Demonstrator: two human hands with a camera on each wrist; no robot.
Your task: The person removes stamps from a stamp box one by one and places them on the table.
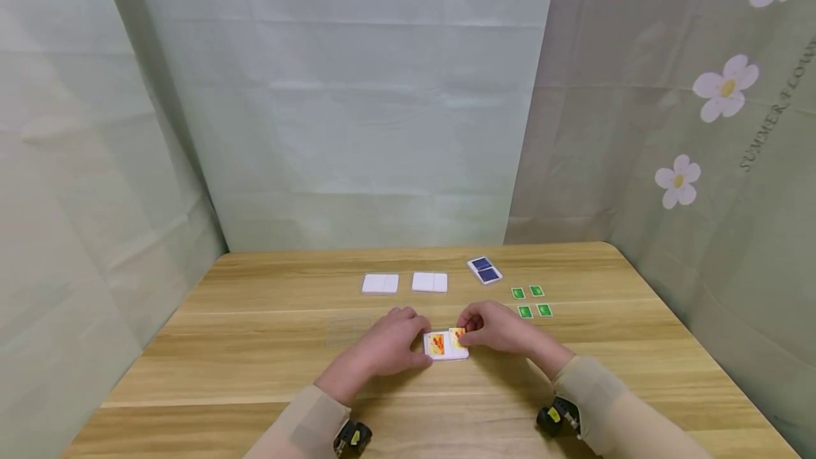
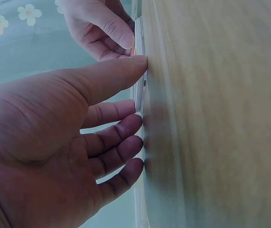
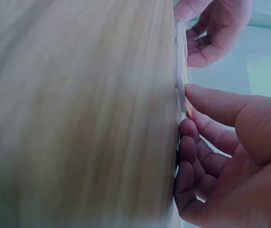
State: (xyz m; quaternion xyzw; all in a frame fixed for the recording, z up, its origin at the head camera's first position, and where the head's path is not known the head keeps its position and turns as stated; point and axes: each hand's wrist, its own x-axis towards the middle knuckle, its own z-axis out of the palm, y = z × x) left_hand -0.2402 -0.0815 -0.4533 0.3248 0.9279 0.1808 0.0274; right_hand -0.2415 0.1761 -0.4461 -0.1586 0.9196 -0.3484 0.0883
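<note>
A white two-slot card tray (image 1: 454, 355) lies on the wooden table (image 1: 255, 346) in front of me. Its left slot holds an orange picture card (image 1: 436, 344). My right hand (image 1: 468, 335) pinches a second small orange card (image 1: 457, 334) at the tray's right slot. My left hand (image 1: 416, 347) rests on the table, its straight thumb touching the tray's left edge. In the left wrist view the left hand (image 2: 138, 95) meets the tray (image 2: 139, 90) edge-on. The right wrist view shows the right hand (image 3: 187, 111) against the tray (image 3: 179, 57).
Two empty white trays (image 1: 380, 283) (image 1: 430, 282) lie farther back. A blue card stack (image 1: 484, 270) sits at the back right, with several small green cards (image 1: 531, 301) beside it. A faint clear sheet (image 1: 347, 329) lies left of my hands. Curtains enclose the table.
</note>
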